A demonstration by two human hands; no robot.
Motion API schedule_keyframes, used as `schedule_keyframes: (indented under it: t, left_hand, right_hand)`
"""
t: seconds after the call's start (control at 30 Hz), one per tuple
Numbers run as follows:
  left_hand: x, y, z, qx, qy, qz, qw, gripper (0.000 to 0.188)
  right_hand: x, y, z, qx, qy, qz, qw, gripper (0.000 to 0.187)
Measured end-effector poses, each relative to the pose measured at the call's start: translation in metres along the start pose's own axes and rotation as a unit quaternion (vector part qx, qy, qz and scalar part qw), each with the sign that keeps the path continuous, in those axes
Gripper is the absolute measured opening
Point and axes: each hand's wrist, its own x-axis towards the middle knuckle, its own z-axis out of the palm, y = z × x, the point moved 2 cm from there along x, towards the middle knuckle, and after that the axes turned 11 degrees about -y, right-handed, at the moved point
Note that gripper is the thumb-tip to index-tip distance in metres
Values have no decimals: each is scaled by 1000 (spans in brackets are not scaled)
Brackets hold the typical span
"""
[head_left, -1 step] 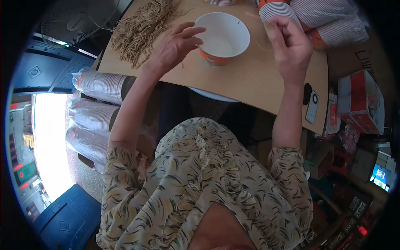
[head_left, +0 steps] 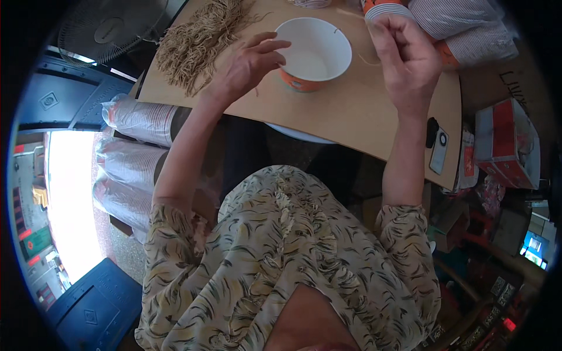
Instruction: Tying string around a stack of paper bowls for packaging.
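A white-lined paper bucket [head_left: 316, 58] with an orange outside stands upright on the table. My left hand [head_left: 249, 61] is at its left rim, fingers spread and curved over the edge. I cannot tell how firmly they touch it. A small dark mark shows at the bucket's far right rim. To the right, my right hand [head_left: 410, 55] is raised above the table, thumb and fingers pinched together. A thin tan cord [head_left: 369, 61] shows faintly beside it and appears to run from the pinch. Left of the bucket lies a tangled heap of tan cords [head_left: 196, 44].
Plastic-wrapped stacks of paper buckets [head_left: 474, 41] lie at the table's far right. More wrapped stacks [head_left: 132, 161] sit low at the left. A phone [head_left: 438, 152] rests at the wooden table's [head_left: 328, 120] right edge, near a red and white carton [head_left: 504, 140]. A fan [head_left: 111, 29] stands far left.
My right hand has shifted slightly up and to the right, and the thin cord beside it shows more plainly. My left hand and the bucket are almost still.
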Motion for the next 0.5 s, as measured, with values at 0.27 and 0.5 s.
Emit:
schedule_keyframes:
  t: [0.27,0.5]
  left_hand:
    - [-6,16,-21,-292,-31,-121,948,15]
    - [-8,16,-27,-315,10,-194,929,20]
  right_hand:
    - [-20,-38,42,96,-15,-58,994,8]
    - [-61,16,93,-99,74,10,992,11]
